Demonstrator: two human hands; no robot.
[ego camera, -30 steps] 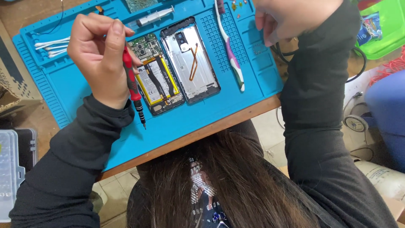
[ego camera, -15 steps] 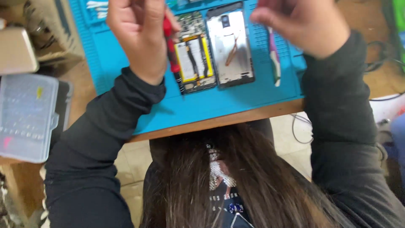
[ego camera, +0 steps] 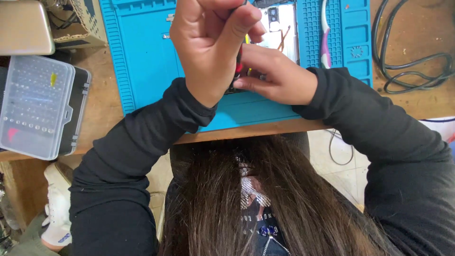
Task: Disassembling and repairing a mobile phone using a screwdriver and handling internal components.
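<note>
Both hands have drawn together since the earlier frame: the right hand (ego camera: 279,76), which was raised apart near the mat's far side, now lies low on the opened phone with its bare circuit board and pale back panel (ego camera: 279,28), fingers pressed flat against it. The left hand (ego camera: 213,42) is curled tight around a slim red-and-black screwdriver (ego camera: 238,61), held upright with its tip going down behind the right fingers; where the tip lands is hidden, probably on the phone's lower edge.

The phone sits toward the far middle of the bright blue silicone work mat (ego camera: 142,57), mostly covered by the hands. Bare mat lies open to the left of the hands, up to the ridged border. On the right, a pink-and-white toothbrush-shaped tool (ego camera: 325,42) lies along the mat's tray section, just beside the phone.

Beyond the mat's left edge, on the brown wooden bench (ego camera: 407,102), rests a clear plastic case of small bits (ego camera: 35,106), overhanging the front edge. A black coiled cable (ego camera: 412,61) lies well to the right.
</note>
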